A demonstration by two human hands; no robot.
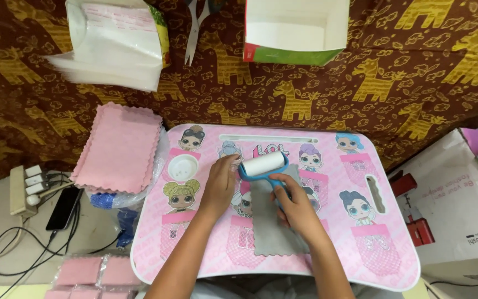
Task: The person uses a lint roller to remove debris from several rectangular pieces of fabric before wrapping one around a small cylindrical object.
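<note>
Both forearms extended forward, left hand (pixel 218 185) flat, fingers together; right hand (pixel 299 209) curled in a grip.

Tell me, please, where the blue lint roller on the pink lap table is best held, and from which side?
Grip the lint roller by its blue handle, coming from the near side, as the right hand does: the handle points toward the person, and the white drum should stay free over the grey cloth.

Matt grey cloth (pixel 272 221), glossy plastic table (pixel 360 266), paper roller (pixel 263 164)
</note>
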